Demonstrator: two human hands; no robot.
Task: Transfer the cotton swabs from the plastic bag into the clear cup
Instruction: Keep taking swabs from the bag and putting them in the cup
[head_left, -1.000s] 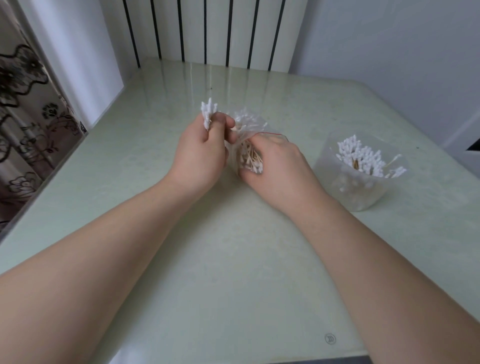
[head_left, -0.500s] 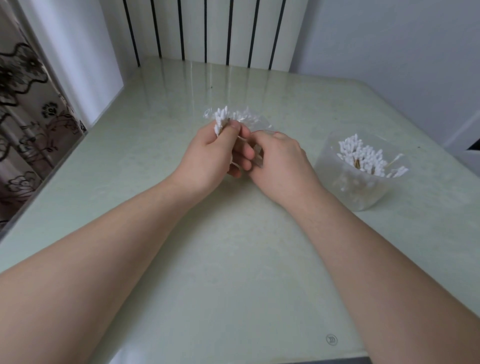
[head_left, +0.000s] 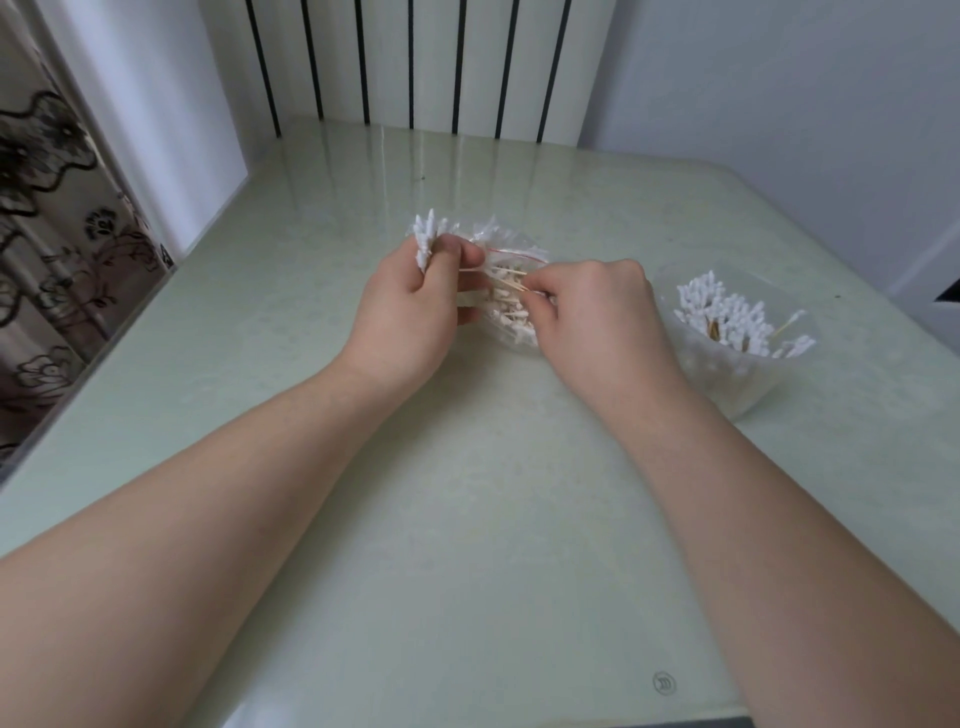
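From where I stand this is the pulling-out step: the plastic bag (head_left: 519, 248) sits low over the table (head_left: 467, 519) between the two hands, and a good many cotton swabs (head_left: 511, 318) are inside it; the left hand (head_left: 410, 306) has its fingers curled round a bundle of swabs (head_left: 428, 241) whose white tips stick up above the thumb, and it seems to steady the bag as well (how firmly, I cannot tell); the right hand (head_left: 592, 312) pinches a few thin sticks at the bag's opening. The clear cup (head_left: 748, 387) stands apart to the right, already thick with swabs, so I judge the job well along. Next, I would say, the pinched sticks want drawing clear of the film without snagging, then carrying across and dropping into the cup. Against half a second ago the hands have come apart; then they were bunched together and hid the bag's contents, and now the bag shows open between them.
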